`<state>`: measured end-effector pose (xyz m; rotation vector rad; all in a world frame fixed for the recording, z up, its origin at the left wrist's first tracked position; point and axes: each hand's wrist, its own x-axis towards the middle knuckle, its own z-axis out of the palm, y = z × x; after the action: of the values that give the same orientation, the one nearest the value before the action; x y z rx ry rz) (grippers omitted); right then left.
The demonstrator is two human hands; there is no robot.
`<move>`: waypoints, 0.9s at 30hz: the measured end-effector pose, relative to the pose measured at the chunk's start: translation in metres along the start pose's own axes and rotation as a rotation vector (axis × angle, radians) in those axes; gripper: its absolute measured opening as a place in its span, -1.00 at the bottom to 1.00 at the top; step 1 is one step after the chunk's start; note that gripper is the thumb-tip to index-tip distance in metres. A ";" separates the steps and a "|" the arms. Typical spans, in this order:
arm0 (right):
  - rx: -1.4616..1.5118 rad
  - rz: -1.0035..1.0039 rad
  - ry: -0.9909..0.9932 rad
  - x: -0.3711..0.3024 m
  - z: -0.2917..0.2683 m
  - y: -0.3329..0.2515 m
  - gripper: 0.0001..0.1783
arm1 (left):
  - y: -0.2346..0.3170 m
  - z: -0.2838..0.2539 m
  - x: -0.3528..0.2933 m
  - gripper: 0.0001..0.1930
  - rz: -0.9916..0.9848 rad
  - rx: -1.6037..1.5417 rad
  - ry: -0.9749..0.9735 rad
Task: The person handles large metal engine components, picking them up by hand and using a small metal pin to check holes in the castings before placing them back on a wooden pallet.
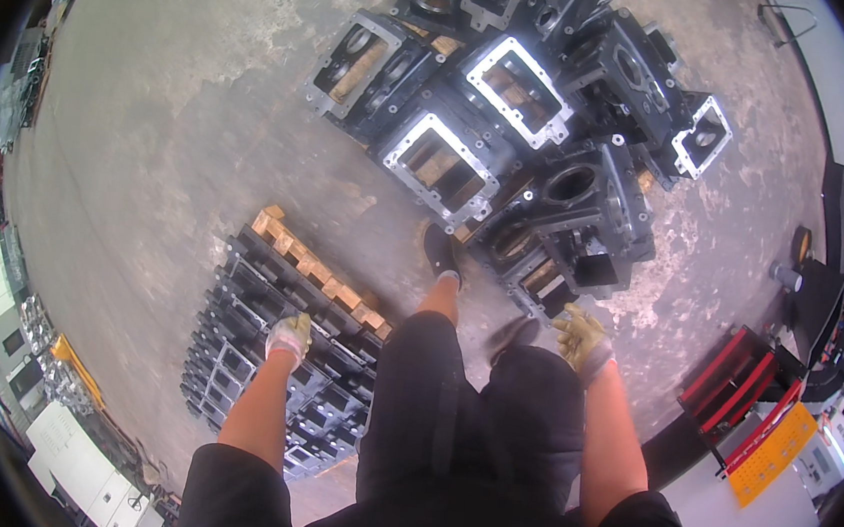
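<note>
My left hand (289, 336), in a pale work glove with yellow on it, hangs above dark metal castings (315, 395) stacked in rows on a wooden pallet (311, 267). Its fingers are loosely bent and seem to hold nothing. To the right, my right hand (582, 342) in a yellowish glove is open, fingers slightly curled and apart. Nearest to it is a black housing with a rectangular opening (546, 286); hand and housing look apart. Ahead lie several more black box-shaped housings with bare metal flanges (440, 168), some with round bores. Wood shows beneath them.
One shoe (440, 249) is forward, close to the housings; the other shoe (513, 338) is farther back. Concrete floor (183, 122) stretches left. On the right stand a red rack (733, 381) and a yellow perforated panel (773, 453). White cabinets (78, 464) line the lower left.
</note>
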<state>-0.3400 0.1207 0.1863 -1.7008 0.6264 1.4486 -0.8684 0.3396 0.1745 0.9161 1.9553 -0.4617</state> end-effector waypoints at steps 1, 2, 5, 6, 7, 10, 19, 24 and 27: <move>-0.038 -0.032 -0.044 -0.010 0.014 0.000 -0.66 | -0.014 -0.004 -0.003 -0.54 -0.025 0.031 -0.005; -0.165 -0.074 -0.048 -0.007 0.019 0.008 -0.63 | -0.030 -0.003 -0.004 -0.53 -0.049 0.064 -0.013; -0.372 -0.108 -0.012 -0.015 0.029 0.024 -0.64 | -0.061 -0.003 -0.020 -0.49 -0.129 0.307 -0.042; -0.334 -0.098 -0.008 -0.008 0.024 0.038 -0.66 | -0.086 -0.004 -0.010 -0.50 -0.095 0.385 -0.089; -0.348 -0.073 0.003 0.002 0.018 0.052 -0.68 | -0.124 -0.003 0.002 -0.51 -0.069 0.467 -0.127; -0.282 0.015 0.050 0.018 -0.016 0.088 -0.70 | -0.197 -0.014 -0.007 -0.56 0.306 0.537 -0.037; 0.067 0.051 0.135 -0.024 -0.099 0.160 -0.48 | -0.156 -0.167 0.001 -0.52 -0.028 0.442 0.032; 0.221 0.008 0.251 -0.070 -0.109 0.217 -0.74 | -0.054 -0.205 0.054 -0.62 0.045 0.167 -0.143; 0.211 -0.017 0.472 -0.104 -0.018 0.257 -0.80 | 0.014 -0.269 0.099 -0.60 0.230 0.397 -0.076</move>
<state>-0.5556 -0.0509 0.2226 -1.8788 0.9759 0.9278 -1.0439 0.5587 0.2323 1.3356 1.6913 -0.7536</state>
